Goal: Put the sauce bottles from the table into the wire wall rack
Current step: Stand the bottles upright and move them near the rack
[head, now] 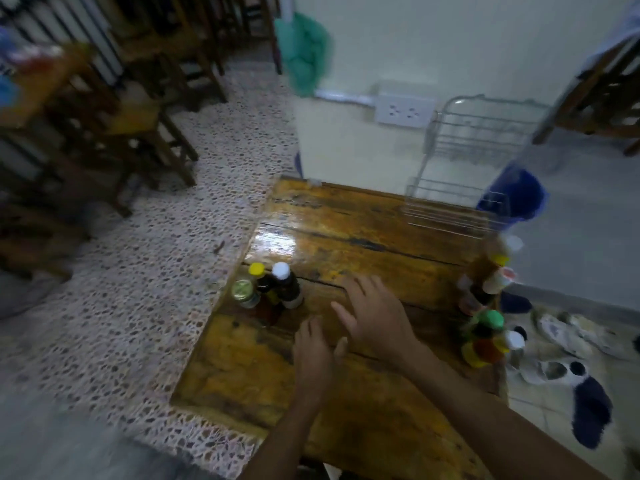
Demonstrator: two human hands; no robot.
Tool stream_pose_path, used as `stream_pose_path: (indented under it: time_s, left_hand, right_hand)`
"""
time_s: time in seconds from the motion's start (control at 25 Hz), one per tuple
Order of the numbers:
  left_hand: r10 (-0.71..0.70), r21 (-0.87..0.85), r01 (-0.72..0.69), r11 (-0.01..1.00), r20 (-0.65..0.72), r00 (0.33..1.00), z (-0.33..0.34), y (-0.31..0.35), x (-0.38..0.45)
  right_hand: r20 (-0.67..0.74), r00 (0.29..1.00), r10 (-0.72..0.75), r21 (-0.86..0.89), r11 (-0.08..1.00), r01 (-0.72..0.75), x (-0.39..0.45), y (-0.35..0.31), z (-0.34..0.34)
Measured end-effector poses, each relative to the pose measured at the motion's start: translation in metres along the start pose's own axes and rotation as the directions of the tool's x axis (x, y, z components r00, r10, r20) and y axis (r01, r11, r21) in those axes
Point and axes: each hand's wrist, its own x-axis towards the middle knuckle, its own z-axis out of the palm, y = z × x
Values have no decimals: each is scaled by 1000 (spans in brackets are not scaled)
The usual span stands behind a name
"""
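On the wooden table (pixel 346 237) a group of sauce bottles stands at the left edge: a yellow-capped bottle (pixel 258 278), a white-capped dark bottle (pixel 287 285) and a green-lidded jar (pixel 244 292). More bottles cluster at the right edge, among them a green-capped bottle (pixel 488 327) and a yellow-capped bottle (pixel 491 271). The wire wall rack (pixel 464 168) hangs on the white wall beyond the table's far right corner, with nothing in it. My left hand (pixel 313 351) and my right hand (pixel 374 313) hover over the table's middle, fingers spread, holding nothing.
Wooden chairs and tables (pixel 114 109) fill the left side on a speckled floor. A wall socket (pixel 403 110) sits left of the rack. A blue bag (pixel 516 194) hangs below the rack. Shoes and a dark cloth (pixel 588 410) lie on the floor at right.
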Motion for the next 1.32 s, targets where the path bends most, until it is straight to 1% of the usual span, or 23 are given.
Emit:
stream_pose_path:
  time_s: [0.04, 0.12, 0.24, 0.32, 0.4, 0.48, 0.56, 0.64, 0.68, 0.72, 0.8, 0.88, 0.92, 0.96, 1.0, 1.08, 1.12, 1.16, 1.2, 1.24, 1.28, 1.32]
  left_hand:
    - [-26, -19, 26, 999, -25, 999, -10, -9, 4]
    - [-55, -113, 48, 992, -58, 997, -21, -23, 11]
    - [-104, -268, 88, 959, -45, 994, -24, -34, 21]
    - [-142, -331, 128, 935, -17, 990, -24, -37, 29]
    - [-158, -416, 144, 898, 1, 987, -23, -38, 38]
    - [-165, -496, 135, 858, -17, 986, -23, -36, 44]
    - [-158, -467, 86, 880, -117, 981, -24, -29, 50]
    - [-85, -411, -10, 911, -213, 973, -22, -19, 56]
    - [-38, -413, -54, 909, -211, 977, -21, -13, 59]
    - [17, -440, -93, 893, -175, 984, -21, -6, 61]
    - [150, -525, -141, 839, -25, 988, -25, 4, 64]
    - [310, -569, -178, 803, 144, 940, -30, 15, 67]
    - [366, -562, -201, 802, 197, 910, -31, 21, 67]
    - [390, -529, -227, 818, 219, 894, -33, 26, 68]
    - [392, -490, -244, 837, 225, 892, -34, 30, 70]
    - [369, -378, -274, 884, 205, 907, -33, 37, 72]
    - [363, -281, -306, 910, 182, 914, -33, 39, 72]
    - [368, -157, -346, 925, 140, 919, -33, 41, 72]
    - [390, -15, -390, 921, 98, 916, -32, 43, 71]
    - [421, 128, -429, 894, 84, 903, -31, 43, 69]
    - [443, 230, -453, 861, 98, 891, -30, 42, 67]
    - [447, 268, -465, 844, 127, 885, -28, 39, 66]
  right_hand:
    - [-19, 999, -45, 25, 999, 45, 23, -16, 1]
    - [-26, 993, -116, 45, 992, 117, 62, -45, 4]
    - [61, 985, -163, 2, 987, 163, 96, -70, 18]
    - [160, 973, -164, -61, 983, 175, 103, -74, 32]
    - [221, 966, -136, -34, 989, 147, 103, -72, 40]
    - [235, 962, -137, -8, 990, 142, 95, -64, 42]
    - [191, 974, -124, -35, 990, 133, 82, -52, 36]
    - [149, 985, -90, -18, 995, 93, 68, -42, 20]
    - [115, 988, -104, -24, 994, 107, 63, -37, 11]
    - [76, 988, -131, -60, 989, 136, 58, -31, 1]
    - [24, 978, -207, -182, 961, 208, 51, -16, -19]
    - [36, 965, -261, -285, 922, 260, 47, 1, -36]
    - [52, 963, -265, -317, 910, 267, 44, 10, -42]
    - [59, 970, -234, -332, 912, 240, 42, 17, -46]
    - [47, 983, -176, -321, 929, 182, 39, 24, -46]
    - [-2, 1000, 11, -234, 972, -11, 31, 30, -41]
    - [0, 992, 128, -196, 972, -125, 27, 33, -36]
    - [49, 977, 209, -210, 958, -195, 22, 36, -29]
    - [148, 953, 266, -259, 940, -222, 18, 38, -22]
    - [248, 919, 306, -304, 926, -226, 14, 39, -15]
    - [326, 877, 354, -319, 914, -250, 12, 38, -11]
    - [374, 843, 386, -324, 906, -271, 10, 38, -10]
